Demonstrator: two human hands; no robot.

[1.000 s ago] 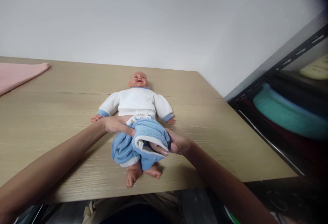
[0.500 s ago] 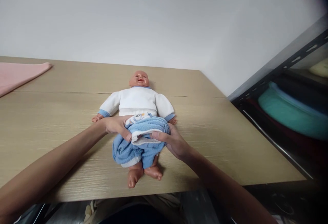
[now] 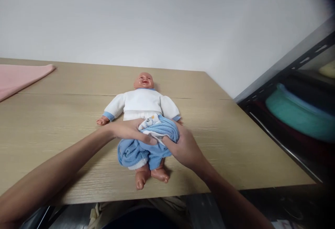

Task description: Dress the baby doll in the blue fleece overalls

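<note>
A baby doll (image 3: 142,100) lies on its back on the wooden table (image 3: 52,117), head away from me, in a white top with blue cuffs. Fluffy blue trousers (image 3: 141,152) cover its legs, bunched at the waist, and both bare feet stick out toward me. My left hand (image 3: 128,132) pinches the trousers' waistband at the doll's left hip. My right hand (image 3: 183,145) grips the waistband on the other side, fingers curled into the blue fabric.
A pink cloth (image 3: 18,77) lies at the table's far left. A dark metal shelf (image 3: 288,103) stands to the right, holding a teal folded item (image 3: 298,113). A white wall rises behind the table. The table's near edge runs just below the doll's feet.
Both hands have drawn the waistband further up the doll's body. The rolled white lining that showed at the front is now mostly tucked under. The doll has shifted slightly right.
</note>
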